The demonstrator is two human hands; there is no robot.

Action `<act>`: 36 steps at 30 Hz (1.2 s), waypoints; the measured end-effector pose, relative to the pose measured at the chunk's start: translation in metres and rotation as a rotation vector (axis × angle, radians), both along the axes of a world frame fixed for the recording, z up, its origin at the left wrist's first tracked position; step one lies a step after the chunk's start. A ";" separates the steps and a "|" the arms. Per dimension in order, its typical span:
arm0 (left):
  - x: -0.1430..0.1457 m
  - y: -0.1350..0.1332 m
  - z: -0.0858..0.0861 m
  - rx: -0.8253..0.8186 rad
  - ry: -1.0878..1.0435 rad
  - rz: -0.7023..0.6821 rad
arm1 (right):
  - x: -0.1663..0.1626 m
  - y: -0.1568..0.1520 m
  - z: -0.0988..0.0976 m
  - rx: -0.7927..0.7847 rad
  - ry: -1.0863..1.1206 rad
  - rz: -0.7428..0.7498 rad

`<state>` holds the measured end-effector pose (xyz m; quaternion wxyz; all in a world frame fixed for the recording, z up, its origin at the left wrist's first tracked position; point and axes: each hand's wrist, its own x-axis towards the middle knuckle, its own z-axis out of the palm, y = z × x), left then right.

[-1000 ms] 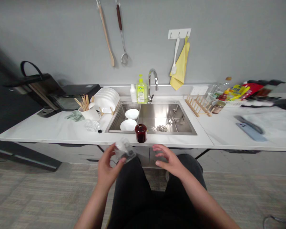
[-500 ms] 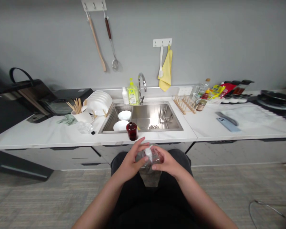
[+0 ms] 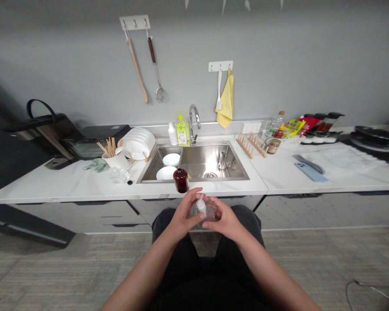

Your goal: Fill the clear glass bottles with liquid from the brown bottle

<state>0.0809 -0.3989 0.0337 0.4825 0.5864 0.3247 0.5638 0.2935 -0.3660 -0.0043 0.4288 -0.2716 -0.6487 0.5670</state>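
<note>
Between my hands, in front of the counter's edge and above my lap, is a clear bottle (image 3: pixel 209 211) with a white pump top (image 3: pixel 200 204). My left hand (image 3: pixel 185 214) curves around its left side, thumb near the pump top. Around the right side wraps my right hand (image 3: pixel 226 217), its thumb low on the clear body. The fingers hide much of the bottle. Just beyond my left hand, a dark red-brown bottle (image 3: pixel 181 181) with an uncapped neck stands upright on the counter's front strip.
Behind the brown bottle lies a steel sink (image 3: pixel 197 160) with white bowls (image 3: pixel 171 160) at its left and a faucet (image 3: pixel 194 125). Left are plates (image 3: pixel 138 144) and a chopstick cup (image 3: pixel 116 162); right, a wooden rack (image 3: pixel 251 145) and a blue phone (image 3: pixel 311 171).
My view has tilted slightly, so the counter and wall sit a little lower. Both hands stay around the clear bottle, with the fingers drawn slightly closer about it. The brown bottle stays put.
</note>
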 end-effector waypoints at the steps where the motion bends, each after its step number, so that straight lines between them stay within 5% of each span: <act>1: -0.003 -0.001 0.001 0.001 0.001 -0.066 | 0.001 0.000 0.000 0.001 0.000 -0.008; 7: -0.015 0.003 0.001 0.035 0.130 0.029 | -0.003 -0.007 0.009 0.054 -0.084 0.024; 12: -0.026 -0.007 -0.002 0.053 0.014 -0.198 | -0.003 -0.007 0.019 0.072 -0.079 0.021; 18: -0.025 -0.007 -0.004 0.065 0.072 0.003 | -0.010 -0.014 0.022 0.112 -0.132 0.050; 24: -0.029 -0.015 0.003 0.031 0.066 -0.163 | -0.011 -0.014 0.018 0.113 -0.111 0.073; 28: -0.029 -0.010 -0.002 -0.044 0.045 -0.053 | -0.006 -0.011 0.013 0.043 -0.059 0.054; 32: -0.019 -0.004 0.001 0.070 0.132 0.052 | -0.007 -0.010 0.014 0.104 -0.108 0.049; 36: -0.017 -0.006 0.009 0.079 0.162 -0.067 | -0.007 -0.008 0.018 0.108 -0.084 0.009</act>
